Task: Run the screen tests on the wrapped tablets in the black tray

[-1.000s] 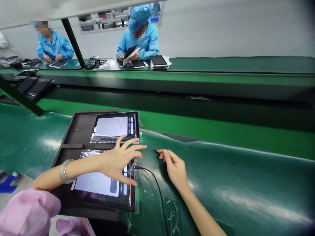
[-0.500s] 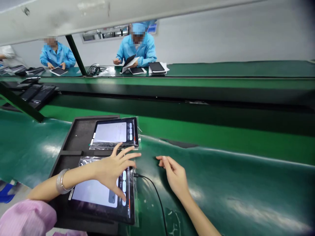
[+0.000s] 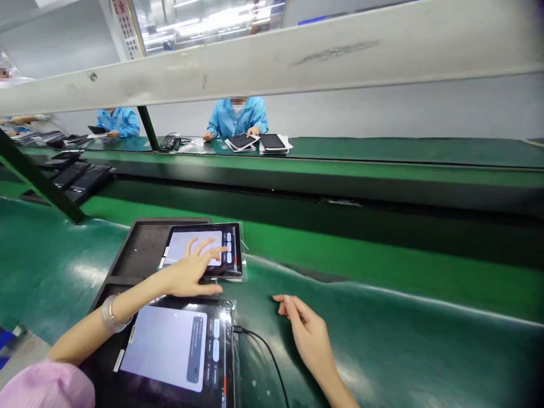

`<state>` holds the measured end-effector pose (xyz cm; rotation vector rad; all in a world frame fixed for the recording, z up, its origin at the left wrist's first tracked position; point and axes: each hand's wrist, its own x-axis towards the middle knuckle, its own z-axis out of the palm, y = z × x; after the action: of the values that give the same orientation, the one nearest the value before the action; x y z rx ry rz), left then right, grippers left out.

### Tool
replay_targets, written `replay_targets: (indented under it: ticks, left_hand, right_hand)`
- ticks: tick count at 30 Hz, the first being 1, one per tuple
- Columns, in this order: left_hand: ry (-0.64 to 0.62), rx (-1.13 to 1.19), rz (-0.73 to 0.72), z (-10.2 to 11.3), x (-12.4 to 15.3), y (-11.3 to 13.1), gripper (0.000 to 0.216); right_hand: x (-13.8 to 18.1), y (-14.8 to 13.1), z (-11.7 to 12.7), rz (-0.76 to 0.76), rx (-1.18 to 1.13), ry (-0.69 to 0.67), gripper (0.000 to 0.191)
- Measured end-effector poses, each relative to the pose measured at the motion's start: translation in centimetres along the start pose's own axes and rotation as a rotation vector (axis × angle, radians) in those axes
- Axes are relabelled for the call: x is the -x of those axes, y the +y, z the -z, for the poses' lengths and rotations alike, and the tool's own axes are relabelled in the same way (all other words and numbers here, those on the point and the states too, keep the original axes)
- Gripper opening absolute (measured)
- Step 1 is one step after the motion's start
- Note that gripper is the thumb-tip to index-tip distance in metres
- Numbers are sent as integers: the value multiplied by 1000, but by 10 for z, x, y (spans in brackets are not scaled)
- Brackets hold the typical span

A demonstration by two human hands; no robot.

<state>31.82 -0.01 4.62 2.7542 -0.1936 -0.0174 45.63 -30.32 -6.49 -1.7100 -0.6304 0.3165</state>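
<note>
Here's the green tabletop (image 3: 408,351), wide across the view, and on it the black tray (image 3: 147,243), with the near tablet (image 3: 165,345) lit up on its closer part and the far tablet (image 3: 176,243) glowing just beyond. Over that far screen it's the left hand (image 3: 191,276), fingers spread wide, contact hard to tell, while the right hand (image 3: 312,334) curls narrow, off to the right. Black cable (image 3: 268,354), plugged into the near tablet's right edge!
</note>
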Motion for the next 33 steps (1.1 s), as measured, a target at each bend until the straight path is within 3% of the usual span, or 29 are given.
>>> replay_targets:
  ticks: [5,10,21,28,33]
  left_hand:
    - [121,-75,24,6,-22,-17,69]
    - [131,-125,29,-4,-45,-26,54]
    - [79,-115,45,-1,-43,-19,59]
    - [-53,98,-108,15,-16,16,102]
    - [-92,77,-172,4,0,24,113]
  right_hand:
    - [0,3,0,-1,7,-2,48]
    - [0,1,0,6,7,-5,49]
    - [0,-5,0,1,42,-14,52]
    - [-1,2,-1,-7,40,-17,50]
    - [-1,7,0,-18,38,-24,50]
